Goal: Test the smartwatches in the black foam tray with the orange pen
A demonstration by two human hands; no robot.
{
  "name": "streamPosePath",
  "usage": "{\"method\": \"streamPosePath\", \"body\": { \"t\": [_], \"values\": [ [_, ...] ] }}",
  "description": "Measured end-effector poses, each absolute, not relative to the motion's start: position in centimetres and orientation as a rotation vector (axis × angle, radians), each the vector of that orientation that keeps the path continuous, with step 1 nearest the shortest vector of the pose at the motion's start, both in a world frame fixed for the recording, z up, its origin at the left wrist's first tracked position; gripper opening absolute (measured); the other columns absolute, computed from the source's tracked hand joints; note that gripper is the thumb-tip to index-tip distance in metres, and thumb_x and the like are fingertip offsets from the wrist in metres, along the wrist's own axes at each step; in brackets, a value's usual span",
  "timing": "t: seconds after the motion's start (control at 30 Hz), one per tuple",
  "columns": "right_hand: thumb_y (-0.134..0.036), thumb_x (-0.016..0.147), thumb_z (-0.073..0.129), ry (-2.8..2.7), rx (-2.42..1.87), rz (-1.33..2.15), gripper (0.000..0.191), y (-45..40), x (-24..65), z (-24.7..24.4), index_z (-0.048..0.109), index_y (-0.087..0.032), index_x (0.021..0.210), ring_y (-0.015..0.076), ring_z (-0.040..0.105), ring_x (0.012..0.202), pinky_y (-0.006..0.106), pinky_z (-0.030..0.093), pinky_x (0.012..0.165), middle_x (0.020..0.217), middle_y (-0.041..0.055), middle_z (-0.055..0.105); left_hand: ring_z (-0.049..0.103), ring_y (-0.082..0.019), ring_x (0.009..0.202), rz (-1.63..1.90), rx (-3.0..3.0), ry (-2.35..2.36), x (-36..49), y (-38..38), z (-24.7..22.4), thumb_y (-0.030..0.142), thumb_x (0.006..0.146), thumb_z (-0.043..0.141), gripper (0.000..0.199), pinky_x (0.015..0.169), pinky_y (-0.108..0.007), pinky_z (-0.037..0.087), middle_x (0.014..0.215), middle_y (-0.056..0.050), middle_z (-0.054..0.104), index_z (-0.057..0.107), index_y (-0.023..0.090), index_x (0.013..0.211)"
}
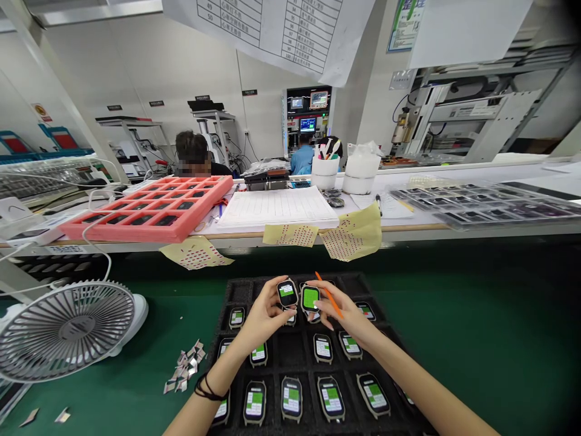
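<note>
My left hand (267,309) is closed on a smartwatch body (287,292) without a strap; its lit screen shows white and green blocks. Beside it, my right hand (338,306) grips a second smartwatch (310,298) whose screen is mostly green. An orange pen-like stick (329,294) also rests in the right hand, slanting across the fingers. Both hands are above a black foam tray (239,292) with square compartments. Several smartwatches lie in it face up with lit screens, among them one in the front row (291,399). Parts of the tray are hidden under my arms.
A white fan (72,327) stands at the left, near a pile of small scraps (185,365) on the green mat. On the shelf ahead are a pink foam tray (181,233), paper sheets (281,207), white tubs (324,172) and clear trays (490,203). People sit beyond.
</note>
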State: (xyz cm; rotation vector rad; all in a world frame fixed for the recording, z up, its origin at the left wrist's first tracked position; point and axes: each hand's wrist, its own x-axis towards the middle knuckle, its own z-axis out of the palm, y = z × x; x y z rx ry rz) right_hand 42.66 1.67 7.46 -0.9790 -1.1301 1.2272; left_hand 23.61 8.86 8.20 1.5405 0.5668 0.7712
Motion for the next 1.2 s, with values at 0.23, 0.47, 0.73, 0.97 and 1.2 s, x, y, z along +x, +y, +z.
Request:
{"method": "streamPosePath", "body": {
  "t": [0.23, 0.47, 0.73, 0.97, 1.2],
  "values": [
    [-0.037, 0.082, 0.067, -1.17, -0.96, 1.264, 0.044, 1.9, 42.8, 6.9, 0.052, -0.025, 0.121, 0.0162, 0.064, 0.069, 0.02, 0.039, 0.04, 0.1, 0.0072, 0.061, 0.058, -0.02, 0.102, 0.827, 1.594, 0.615, 23.5, 8.8, 8.3, 0.024, 0.076, 0.068, 0.052, 0.07, -0.024, 0.048, 0.119, -0.011, 0.057, 0.043, 0.02, 0.122],
    [-0.051, 0.084, 0.058, -1.228, -1.124, 1.145, 0.044, 1.7, 42.6, 7.0, 0.058, -0.026, 0.119, 0.0135, 0.058, 0.06, 0.025, 0.044, 0.05, 0.096, 0.0049, 0.063, 0.059, -0.021, 0.098, 0.889, 1.98, 0.648, 23.4, 8.4, 8.5, 0.017, 0.075, 0.068, 0.04, 0.078, -0.031, 0.049, 0.11, -0.008, 0.06, 0.052, 0.02, 0.112],
    [-0.052, 0.084, 0.055, -1.496, -1.355, 1.004, 0.058, -0.2, 40.6, 7.6, 0.053, -0.024, 0.134, 0.0267, 0.061, 0.095, 0.043, 0.044, 0.096, 0.097, 0.0068, 0.068, 0.054, -0.026, 0.11, 0.703, 2.661, 0.647, 23.3, 6.8, 8.5, 0.009, 0.074, 0.065, 0.048, 0.091, -0.042, 0.043, 0.122, -0.008, 0.061, 0.053, 0.021, 0.118],
    [-0.058, 0.072, 0.068, -1.365, -1.138, 1.258, 0.06, 0.6, 41.4, 7.7, 0.064, -0.024, 0.121, 0.0293, 0.063, 0.1, 0.046, 0.046, 0.096, 0.109, 0.0119, 0.068, 0.056, -0.024, 0.106, 1.087, 2.48, 0.511, 23.1, 6.4, 9.3, 0.02, 0.063, 0.072, 0.054, 0.093, -0.037, 0.042, 0.116, -0.007, 0.065, 0.059, 0.022, 0.114],
    [-0.048, 0.066, 0.078, -1.17, -0.984, 1.425, 0.047, -0.2, 41.0, 8.2, 0.072, -0.024, 0.106, 0.033, 0.062, 0.108, 0.048, 0.044, 0.097, 0.107, 0.0126, 0.071, 0.06, -0.025, 0.105, 1.084, 2.437, 0.35, 23.2, 6.1, 9.4, 0.025, 0.061, 0.072, 0.056, 0.093, -0.037, 0.041, 0.113, -0.006, 0.069, 0.06, 0.022, 0.115]
  ]
}}
